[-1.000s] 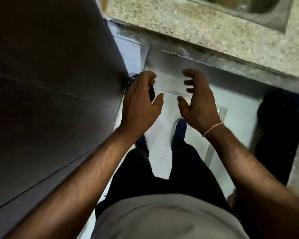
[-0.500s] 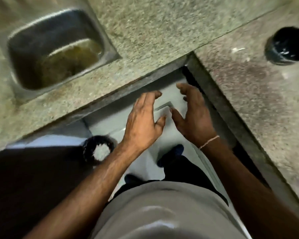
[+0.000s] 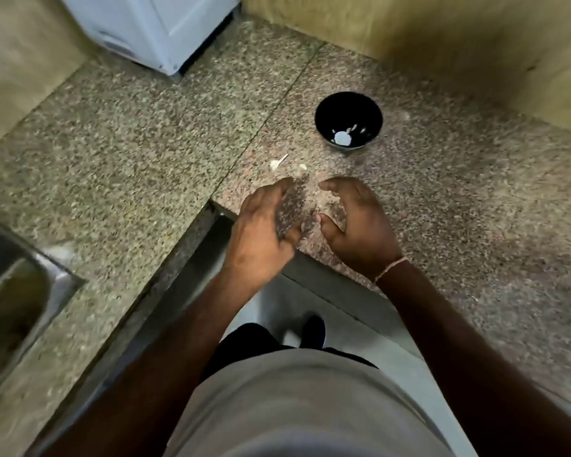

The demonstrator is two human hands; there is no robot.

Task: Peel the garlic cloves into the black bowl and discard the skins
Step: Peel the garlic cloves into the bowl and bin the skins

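Big speckled granite counter (image 3: 145,153) wraps in an L around both hands, running off ahead of them and out to either side, with its inner corner sitting right under the left hand. Way off to the left and nearer the body than the hands there's a steel sink (image 3: 10,291), only partly in frame. Far ahead and left of the hands is some white appliance (image 3: 152,24), can't tell what exactly. Ahead of the right hand, a bit off to its right and clearly apart from it, the black bowl (image 3: 327,107) sits on the counter with a peeled garlic clove (image 3: 342,138) and a few small white flecks in the bottom. Left hand (image 3: 261,232) is blurry, fingers loosely bent and pointing forward, nothing in it as far as I can see. Right hand (image 3: 360,225) is cupped loose too, thumb towards the left hand, fingers curved over a gap, not holding anything, thin band on its wrist. The two hands are near each other but not touching. Just ahead of the left fingertips, a couple of white garlic bits (image 3: 277,163) lie on the stone, one with a little stem poking out, and neither hand touches them.
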